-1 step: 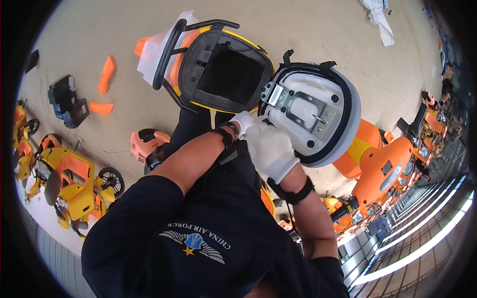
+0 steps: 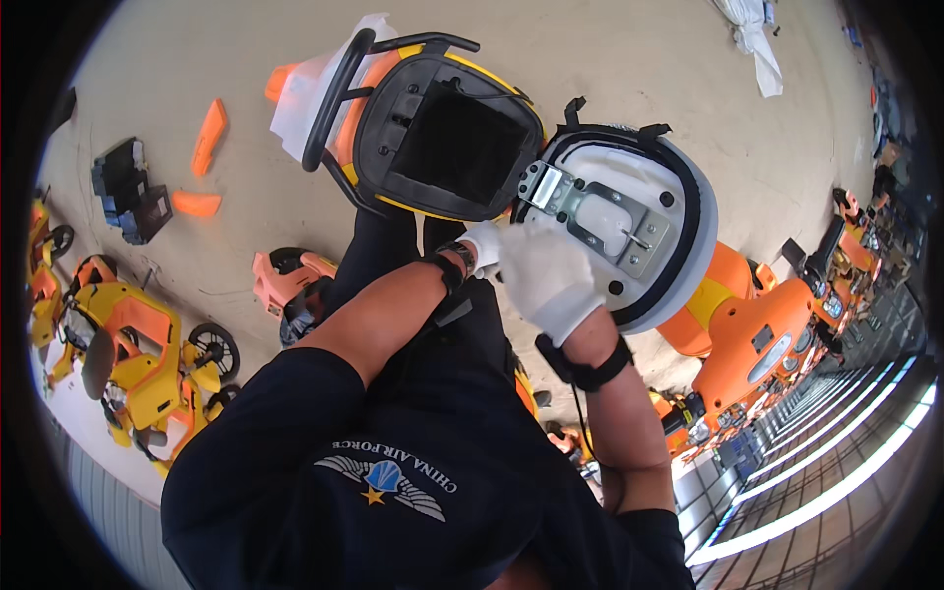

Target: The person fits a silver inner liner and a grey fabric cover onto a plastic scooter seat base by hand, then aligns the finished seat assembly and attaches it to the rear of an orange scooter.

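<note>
A yellow scooter stands below me with its seat (image 2: 629, 211) flipped open, showing the white underside and a metal hinge plate (image 2: 590, 211). Beside it gapes the black storage tub (image 2: 447, 138). My right hand (image 2: 551, 275), in a white glove, lies on the seat's underside just below the hinge plate, with its back toward me and its fingers curled under. My left hand (image 2: 482, 246), also gloved, sits right beside it at the hinge and is mostly hidden behind it. Whatever the fingers hold is out of sight. Both wrists wear black bands.
Orange scooter bodies (image 2: 757, 334) stand in a row at the right. Yellow and orange ride-on toys (image 2: 128, 364) are parked at the left. On the concrete floor lie loose orange panels (image 2: 206, 138), a black part (image 2: 128, 192) and a pink part (image 2: 290, 280). White wrapping (image 2: 752, 34) lies far off.
</note>
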`<state>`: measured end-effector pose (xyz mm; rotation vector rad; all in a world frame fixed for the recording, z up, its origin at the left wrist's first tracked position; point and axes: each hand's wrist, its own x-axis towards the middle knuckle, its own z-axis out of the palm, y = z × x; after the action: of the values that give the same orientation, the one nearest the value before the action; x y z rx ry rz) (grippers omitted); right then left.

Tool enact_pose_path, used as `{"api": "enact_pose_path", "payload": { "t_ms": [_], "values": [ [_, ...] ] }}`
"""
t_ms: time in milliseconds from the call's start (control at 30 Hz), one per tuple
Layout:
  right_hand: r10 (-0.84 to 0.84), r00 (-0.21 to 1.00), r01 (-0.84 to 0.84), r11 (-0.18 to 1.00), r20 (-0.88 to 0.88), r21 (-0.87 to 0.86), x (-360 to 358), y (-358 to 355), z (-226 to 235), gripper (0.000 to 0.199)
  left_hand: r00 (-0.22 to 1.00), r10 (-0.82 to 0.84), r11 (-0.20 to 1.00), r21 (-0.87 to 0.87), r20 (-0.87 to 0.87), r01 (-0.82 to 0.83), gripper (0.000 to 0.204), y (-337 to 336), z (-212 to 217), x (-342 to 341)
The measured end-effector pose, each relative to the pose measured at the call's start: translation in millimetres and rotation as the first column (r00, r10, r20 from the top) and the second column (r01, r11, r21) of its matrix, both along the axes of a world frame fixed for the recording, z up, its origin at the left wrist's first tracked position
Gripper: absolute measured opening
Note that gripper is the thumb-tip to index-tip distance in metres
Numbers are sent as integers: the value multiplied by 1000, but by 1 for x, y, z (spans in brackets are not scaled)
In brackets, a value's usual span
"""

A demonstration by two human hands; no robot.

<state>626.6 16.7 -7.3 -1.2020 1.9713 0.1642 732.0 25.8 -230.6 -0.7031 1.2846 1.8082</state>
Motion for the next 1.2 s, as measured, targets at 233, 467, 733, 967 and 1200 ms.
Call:
{"api": "enact_pose_path", "payload": {
  "t_ms": [233, 467, 733, 967, 1200],
  "values": [
    [-105, 977, 32, 932, 184, 362, -57, 49, -127, 23, 834, 323, 766, 394, 448, -508, 41, 11, 23, 0],
    [114, 971, -229, 710, 212, 667, -20, 24, -109, 44, 778, 564, 691, 357, 276, -628, 30, 39, 8, 17],
    [414, 904, -393, 706, 106, 589, -10, 46, -137, 37, 626, 693, 559, 282, 357, -780, 46, 39, 14, 16],
    [412, 891, -429, 624, 192, 653, -8, 41, -136, 36, 760, 507, 730, 267, 406, -629, 73, 26, 4, 4],
    [329, 892, -451, 685, 310, 572, -17, 49, -139, 31, 871, 481, 833, 360, -98, -420, 39, 48, -19, 11]
  ]
}}
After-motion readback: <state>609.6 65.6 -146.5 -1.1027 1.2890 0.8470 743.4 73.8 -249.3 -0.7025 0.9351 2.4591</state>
